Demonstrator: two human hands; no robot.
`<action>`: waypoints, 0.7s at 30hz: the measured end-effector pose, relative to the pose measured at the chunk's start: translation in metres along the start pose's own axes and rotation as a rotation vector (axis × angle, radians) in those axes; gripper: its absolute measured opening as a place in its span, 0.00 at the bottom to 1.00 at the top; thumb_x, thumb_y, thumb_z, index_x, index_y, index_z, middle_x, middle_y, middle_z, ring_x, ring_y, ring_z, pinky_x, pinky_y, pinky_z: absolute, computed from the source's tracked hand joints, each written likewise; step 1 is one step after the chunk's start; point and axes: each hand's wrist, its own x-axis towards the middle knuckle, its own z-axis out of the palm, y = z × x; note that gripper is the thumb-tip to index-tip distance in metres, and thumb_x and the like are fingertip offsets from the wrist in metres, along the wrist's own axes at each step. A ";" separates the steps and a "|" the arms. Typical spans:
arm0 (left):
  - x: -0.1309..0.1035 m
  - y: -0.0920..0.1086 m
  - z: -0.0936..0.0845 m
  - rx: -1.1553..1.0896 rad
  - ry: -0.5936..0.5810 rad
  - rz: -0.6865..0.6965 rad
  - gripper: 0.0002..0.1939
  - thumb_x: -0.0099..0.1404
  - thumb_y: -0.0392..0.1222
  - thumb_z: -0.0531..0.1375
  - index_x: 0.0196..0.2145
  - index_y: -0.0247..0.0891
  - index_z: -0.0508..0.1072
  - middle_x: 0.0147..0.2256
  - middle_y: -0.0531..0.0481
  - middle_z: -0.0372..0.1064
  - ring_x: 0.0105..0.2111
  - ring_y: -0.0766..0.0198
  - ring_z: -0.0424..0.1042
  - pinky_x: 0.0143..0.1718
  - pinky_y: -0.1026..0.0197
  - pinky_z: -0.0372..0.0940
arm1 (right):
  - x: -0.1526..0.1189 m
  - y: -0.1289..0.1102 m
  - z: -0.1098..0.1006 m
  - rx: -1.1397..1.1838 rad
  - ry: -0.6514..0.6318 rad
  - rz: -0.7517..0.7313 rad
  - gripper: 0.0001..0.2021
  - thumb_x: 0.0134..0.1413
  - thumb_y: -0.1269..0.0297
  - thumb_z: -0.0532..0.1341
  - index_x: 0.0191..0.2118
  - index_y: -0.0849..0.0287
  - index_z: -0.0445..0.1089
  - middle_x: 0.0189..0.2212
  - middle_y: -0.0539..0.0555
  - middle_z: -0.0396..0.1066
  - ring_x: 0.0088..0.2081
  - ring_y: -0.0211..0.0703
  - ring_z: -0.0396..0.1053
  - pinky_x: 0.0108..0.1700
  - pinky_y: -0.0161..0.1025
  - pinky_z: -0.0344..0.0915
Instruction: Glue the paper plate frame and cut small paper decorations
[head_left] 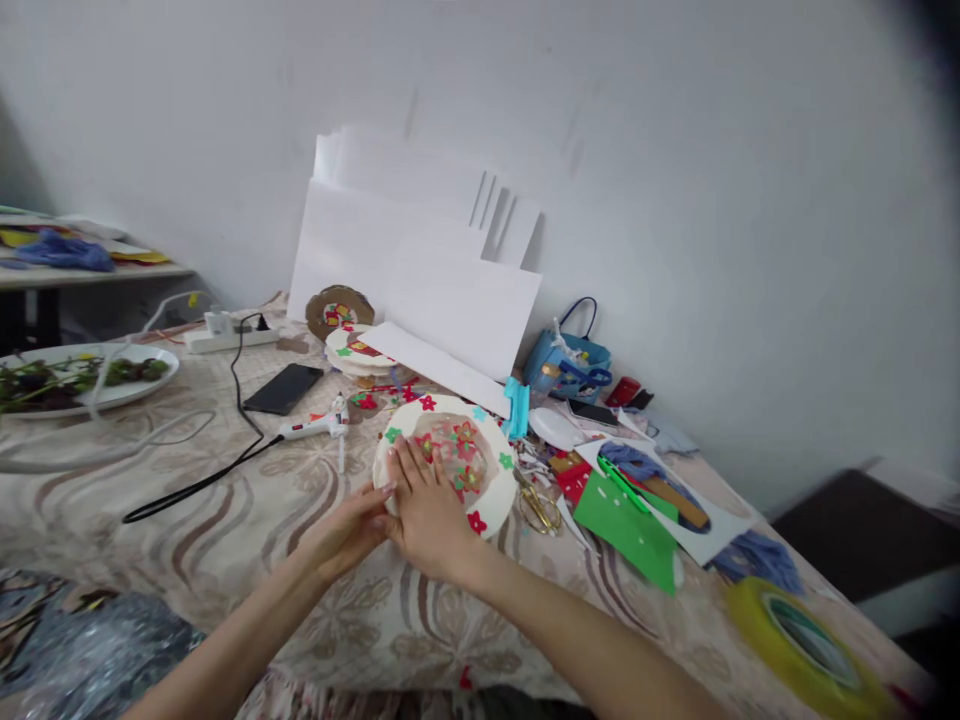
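The patterned tablecloth (337,625) runs back to upright white boards (405,260); before them lies the flower-decorated disc (484,450), the right hand (431,510) flat on it, fingers extended, the left hand (354,530) at its near-left edge, grip unclear; glue gun (315,427) leftward, scissors (537,503) just right

Person's right hand (429,508) spread flat over nine-o'clock side of round white disc (466,452) trimmed with red, green and blue flowers; left hand (360,532) at its rim, eight o'clock, grip partly hidden. Around disc on patterned tablecloth (337,625): white boards (405,260) leaning on wall (675,160), twelve o'clock; blue bag (559,365), two; gold-handled scissors (541,512) just beside rim, four; yellow tape roll (754,625), farther out, four; black phone (285,388), ten.
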 end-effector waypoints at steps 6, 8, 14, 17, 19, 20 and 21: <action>0.009 0.010 -0.017 0.045 0.070 -0.072 0.04 0.54 0.26 0.62 0.27 0.31 0.74 0.21 0.51 0.70 0.18 0.68 0.68 0.22 0.67 0.67 | 0.010 -0.005 0.012 0.106 -0.013 0.043 0.33 0.63 0.52 0.45 0.65 0.71 0.42 0.66 0.65 0.36 0.66 0.52 0.32 0.65 0.56 0.38; 0.012 0.015 -0.019 0.063 0.083 -0.091 0.05 0.55 0.25 0.60 0.28 0.30 0.74 0.22 0.49 0.70 0.19 0.67 0.69 0.23 0.66 0.68 | 0.014 -0.006 0.016 0.127 -0.006 0.056 0.32 0.63 0.52 0.45 0.65 0.71 0.42 0.66 0.64 0.36 0.66 0.52 0.33 0.65 0.55 0.37; 0.018 0.019 -0.020 0.089 0.124 -0.128 0.08 0.57 0.24 0.57 0.33 0.29 0.74 0.21 0.49 0.71 0.14 0.69 0.66 0.18 0.66 0.66 | 0.018 -0.007 0.025 0.142 -0.026 0.085 0.32 0.64 0.52 0.44 0.65 0.71 0.41 0.66 0.65 0.37 0.66 0.51 0.33 0.65 0.55 0.37; 0.018 0.019 -0.017 0.087 0.132 -0.129 0.07 0.57 0.24 0.57 0.31 0.29 0.74 0.19 0.51 0.70 0.13 0.70 0.65 0.18 0.67 0.65 | 0.019 -0.005 0.027 0.139 -0.032 0.101 0.32 0.64 0.52 0.44 0.65 0.71 0.41 0.66 0.65 0.37 0.66 0.51 0.33 0.65 0.55 0.35; 0.019 0.020 -0.014 0.090 0.125 -0.134 0.07 0.56 0.24 0.58 0.31 0.29 0.74 0.19 0.51 0.69 0.14 0.68 0.66 0.19 0.66 0.66 | 0.020 -0.003 0.027 0.140 -0.040 0.113 0.32 0.64 0.51 0.43 0.65 0.71 0.41 0.66 0.65 0.37 0.66 0.51 0.33 0.65 0.55 0.35; 0.020 0.021 -0.014 0.093 0.120 -0.136 0.07 0.56 0.24 0.58 0.31 0.29 0.74 0.19 0.51 0.69 0.14 0.67 0.67 0.20 0.65 0.66 | 0.021 -0.003 0.028 0.143 -0.044 0.118 0.33 0.64 0.51 0.43 0.65 0.71 0.41 0.66 0.65 0.37 0.66 0.51 0.33 0.65 0.55 0.35; 0.021 0.021 -0.013 0.094 0.114 -0.135 0.07 0.55 0.24 0.58 0.32 0.29 0.74 0.18 0.51 0.69 0.15 0.66 0.67 0.20 0.64 0.66 | 0.022 -0.002 0.029 0.147 -0.046 0.123 0.33 0.64 0.51 0.43 0.65 0.71 0.41 0.66 0.65 0.37 0.66 0.51 0.33 0.64 0.56 0.35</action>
